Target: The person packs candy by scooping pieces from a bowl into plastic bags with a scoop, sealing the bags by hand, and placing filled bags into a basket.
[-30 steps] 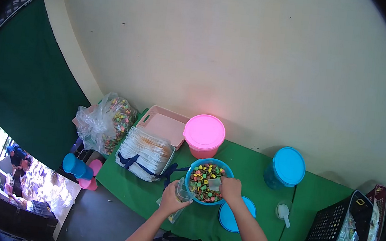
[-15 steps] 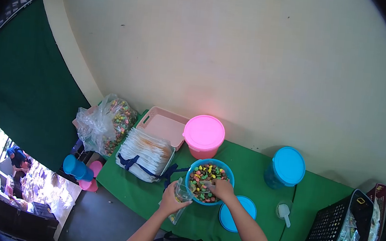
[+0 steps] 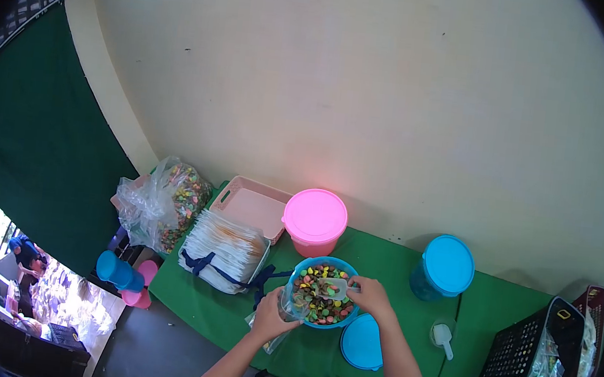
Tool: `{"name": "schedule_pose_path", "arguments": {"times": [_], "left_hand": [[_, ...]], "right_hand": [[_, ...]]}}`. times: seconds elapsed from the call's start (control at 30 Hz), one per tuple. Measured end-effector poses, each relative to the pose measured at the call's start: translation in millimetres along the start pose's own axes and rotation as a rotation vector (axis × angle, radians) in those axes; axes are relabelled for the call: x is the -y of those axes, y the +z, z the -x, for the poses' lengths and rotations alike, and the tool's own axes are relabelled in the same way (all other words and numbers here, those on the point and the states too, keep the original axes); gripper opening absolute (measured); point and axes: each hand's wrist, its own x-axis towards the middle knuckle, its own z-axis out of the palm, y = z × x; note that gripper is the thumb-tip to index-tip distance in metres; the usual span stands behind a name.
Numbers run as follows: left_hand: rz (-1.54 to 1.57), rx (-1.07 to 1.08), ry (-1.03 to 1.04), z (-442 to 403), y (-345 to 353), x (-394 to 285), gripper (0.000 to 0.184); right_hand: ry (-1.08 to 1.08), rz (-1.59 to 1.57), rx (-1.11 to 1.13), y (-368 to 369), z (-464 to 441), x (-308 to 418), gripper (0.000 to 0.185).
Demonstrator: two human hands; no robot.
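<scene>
A blue tub [image 3: 354, 321] full of small colourful candies [image 3: 326, 311] stands at the front of the green table. My right hand [image 3: 370, 296] pinches the handle of a clear scoop [image 3: 333, 288], which lies over the candies with some of them in it. Against the tub's left side, my left hand [image 3: 272, 319] is closed around a clear plastic bag [image 3: 274, 343]; its upper end opens toward the tub and some pieces show near its bottom. A blue lid [image 3: 362, 341] rests on the cloth below my right forearm.
Behind the tub is a pink lidded container [image 3: 315, 218]. White packets [image 3: 224, 250] and a pink tray [image 3: 254, 205] stand left, beside a big candy bag [image 3: 187, 191]. To the right are a blue container [image 3: 448, 265], a white scoop [image 3: 443, 337] and a black crate [image 3: 519, 366].
My right hand has risen from among the candies and moved right, so the scoop now shows over them. My left hand stays beside the tub with the bag. The whole view has shifted slightly.
</scene>
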Motion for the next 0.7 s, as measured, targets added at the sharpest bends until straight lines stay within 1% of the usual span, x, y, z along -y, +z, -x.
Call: {"name": "schedule_pose_path", "arguments": {"times": [0.07,0.1,0.17,0.2,0.27,0.37,0.43,0.5,0.57,0.6,0.67,0.7], "left_hand": [[-0.010,0.009,-0.004,-3.8,1.6,-3.8,0.098],[-0.011,0.002,0.008,-6.3,4.1,-3.6,0.099],[-0.008,-0.001,0.020,-8.3,6.4,-6.2,0.099],[-0.006,0.012,0.023,-10.1,5.8,-8.6,0.099],[-0.006,0.029,0.026,-10.4,6.9,-9.3,0.099],[-0.007,-0.035,0.067,-9.8,9.3,-7.3,0.099],[0.026,-0.010,0.017,-8.9,8.5,-8.8,0.097],[0.038,-0.018,0.018,-8.5,7.4,-9.1,0.097],[0.052,-0.024,0.019,-6.6,7.4,-8.1,0.098],[0.078,-0.021,0.012,-6.4,8.0,-6.1,0.098],[0.106,-0.024,0.003,-6.4,8.4,-3.7,0.098],[0.108,-0.068,-0.003,-5.9,7.9,-2.9,0.097]], "right_hand": [[-0.045,0.105,-0.030,-9.4,6.6,20.2,0.024],[-0.044,0.107,-0.029,-11.5,12.0,31.8,0.024],[-0.164,0.199,-0.079,-8.4,20.5,52.9,0.018],[-0.161,0.199,-0.080,-2.1,21.3,56.1,0.018],[-0.407,0.429,-0.221,11.6,26.0,58.7,0.018],[-0.423,0.467,-0.254,14.1,30.1,64.7,0.016],[-0.413,0.434,-0.260,13.1,30.7,64.2,0.017],[-0.401,0.400,-0.267,9.4,30.2,62.5,0.017],[-0.269,0.273,-0.236,2.9,29.8,58.9,0.019],[-0.270,0.273,-0.234,0.8,28.8,52.6,0.019],[-0.066,0.099,-0.239,1.1,19.7,34.3,0.026],[-0.066,0.100,-0.236,7.4,15.6,24.7,0.026]]}}
